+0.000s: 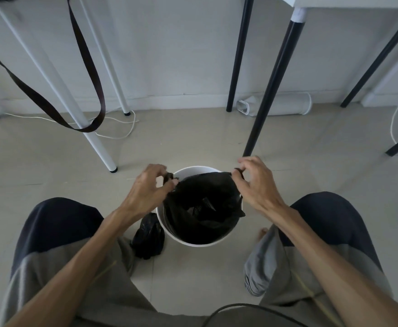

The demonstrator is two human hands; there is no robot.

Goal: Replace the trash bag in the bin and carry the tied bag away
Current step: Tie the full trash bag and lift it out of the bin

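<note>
Stretching across the mouth of the white bin [167, 228], the black trash bag [205, 204] hangs partly inside it, its opening held up at two opposite points — one handle on each side. The left hand [146, 187] pinches the left handle, thumb and fingers curled round a bunched bit of film just over the bin's left rim. The right hand [252, 182] pinches the right handle the same way, above the far right rim. So the bag's mouth runs left to right between the two hands, and the rim lies directly below and slightly outside each pinch; the coming move looks like drawing each edge outward and down over that rim. Both hands sit about equally near the bin.

Beside the bin on the floor, touching its left wall, lies a second black bag [148, 239], bunched into a small dark bundle — probably the tied one to be carried away, though no knot is visible. Count: one bin, two black bags, two hands at work.

Further out stand white table legs [98, 147] and black table legs [264, 102], with a white cable [122, 135] on the tiles.
</note>
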